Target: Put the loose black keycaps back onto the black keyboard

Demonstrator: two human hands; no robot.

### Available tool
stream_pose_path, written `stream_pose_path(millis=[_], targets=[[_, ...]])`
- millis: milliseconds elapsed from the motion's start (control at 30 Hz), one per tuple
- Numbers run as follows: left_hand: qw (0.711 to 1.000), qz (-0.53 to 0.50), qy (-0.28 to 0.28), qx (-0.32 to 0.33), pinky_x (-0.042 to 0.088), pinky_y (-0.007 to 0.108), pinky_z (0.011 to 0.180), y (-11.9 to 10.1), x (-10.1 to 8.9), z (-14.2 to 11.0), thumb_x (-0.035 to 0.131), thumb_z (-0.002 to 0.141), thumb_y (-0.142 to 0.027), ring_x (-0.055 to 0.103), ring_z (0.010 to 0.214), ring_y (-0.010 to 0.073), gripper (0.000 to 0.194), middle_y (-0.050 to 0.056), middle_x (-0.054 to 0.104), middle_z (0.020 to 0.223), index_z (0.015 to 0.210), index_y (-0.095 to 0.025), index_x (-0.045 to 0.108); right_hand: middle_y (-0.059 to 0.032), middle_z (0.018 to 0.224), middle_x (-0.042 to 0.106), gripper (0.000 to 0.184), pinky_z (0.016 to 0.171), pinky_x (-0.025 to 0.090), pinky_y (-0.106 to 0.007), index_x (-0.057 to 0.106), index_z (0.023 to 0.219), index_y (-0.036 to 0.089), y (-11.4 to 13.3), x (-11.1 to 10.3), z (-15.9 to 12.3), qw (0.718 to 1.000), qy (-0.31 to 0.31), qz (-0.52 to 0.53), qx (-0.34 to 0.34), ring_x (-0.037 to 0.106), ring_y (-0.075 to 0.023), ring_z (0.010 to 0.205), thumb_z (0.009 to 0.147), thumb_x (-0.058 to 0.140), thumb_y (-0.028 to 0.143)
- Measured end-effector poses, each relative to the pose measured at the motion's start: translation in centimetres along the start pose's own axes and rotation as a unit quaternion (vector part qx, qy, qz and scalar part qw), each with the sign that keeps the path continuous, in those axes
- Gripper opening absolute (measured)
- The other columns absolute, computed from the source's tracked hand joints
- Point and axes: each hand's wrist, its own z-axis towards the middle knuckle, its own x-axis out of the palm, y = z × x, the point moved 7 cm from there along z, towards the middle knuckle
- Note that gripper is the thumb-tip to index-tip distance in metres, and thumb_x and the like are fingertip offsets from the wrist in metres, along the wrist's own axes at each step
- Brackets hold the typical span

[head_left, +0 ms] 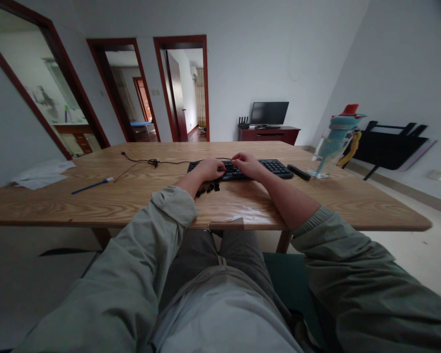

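Observation:
A black keyboard (276, 168) lies on the wooden table in front of me, partly covered by both hands. My left hand (207, 169) rests over its left part, with thumb and fingers closed together close to the keys. Over the middle keys is my right hand (249, 165), its fingers bent and pinched together. Whatever is between the fingertips of either hand is too small to make out. Several loose black keycaps (210, 188) lie on the table just below the left end of the keyboard, beside my left wrist.
A dark bar-shaped object (298, 172) sits right of the keyboard, near a blue bottle (332, 142) with a red top. Leftward lie a knotted black cable (153, 162), a thin blue stick-like tool (91, 186) and white sheets (44, 172). The table's front edge (250, 226) is close to me.

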Motion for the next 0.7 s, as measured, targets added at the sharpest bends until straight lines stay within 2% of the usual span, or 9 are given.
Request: stream_pose_path(millis=[300, 533, 700], targets=[[0.998, -0.047, -0.032, -0.017, 0.051, 0.029, 0.081, 0.28, -0.46, 0.00, 0.060, 0.081, -0.024, 0.068, 0.086, 0.0194, 0.024, 0.004, 0.074, 0.098, 0.100, -0.024, 0.074, -0.0016, 0.073, 0.061, 0.022, 0.060, 0.038, -0.024, 0.063, 0.090, 0.015, -0.01, 0.02, 0.02, 1.000, 0.002, -0.012, -0.011, 0.048, -0.0113, 0.062, 0.079, 0.054, 0.031], [0.999, -0.041, 0.009, -0.021, 0.050, 0.027, 0.079, 0.42, 0.07, 0.10, 0.058, 0.084, -0.027, 0.068, 0.087, 0.0193, 0.025, 0.004, 0.075, 0.100, 0.102, -0.024, 0.074, -0.0017, 0.074, 0.063, 0.021, 0.062, 0.040, -0.024, 0.063, 0.091, 0.014, 0.11, -0.01, -0.10, 1.000, 0.004, -0.011, -0.004, 0.050, -0.0112, 0.063, 0.080, 0.055, 0.030], [1.000, 0.002, 0.029, 0.003, 0.050, 0.026, 0.079, 0.35, 0.45, 0.49, 0.056, 0.083, -0.027, 0.068, 0.087, 0.0188, 0.028, 0.003, 0.075, 0.100, 0.104, -0.027, 0.075, -0.0021, 0.074, 0.063, 0.019, 0.060, 0.040, -0.024, 0.062, 0.090, 0.014, 0.32, 0.05, -0.22, 1.000, 0.005, -0.007, 0.001, 0.051, -0.0117, 0.064, 0.080, 0.057, 0.028]])
